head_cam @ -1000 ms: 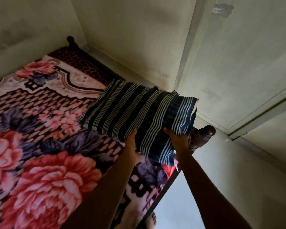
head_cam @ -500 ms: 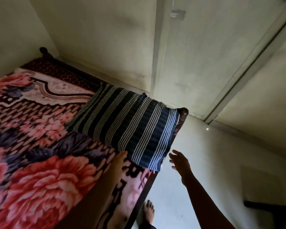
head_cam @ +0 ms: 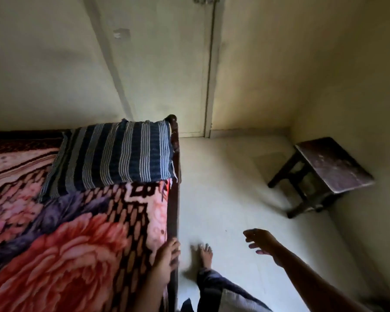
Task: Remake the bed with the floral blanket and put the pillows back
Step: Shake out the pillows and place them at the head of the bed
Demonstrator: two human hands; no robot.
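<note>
The left hand [head_cam: 167, 255] rests on the bed's side rail [head_cam: 173, 212], touching the edge of the floral blanket [head_cam: 77, 244], fingers loose and clamped on nothing. To its right, over the floor [head_cam: 223, 188], the right hand [head_cam: 260, 243] hangs with fingers spread, empty. Ahead of the left hand, the striped pillow [head_cam: 113, 154] lies flat on the blanket at the bed's far end, its long axis across the bed, one short end touching the rail. Judging by the task, any remaining pillow should be set beside it, squared to the same line.
</note>
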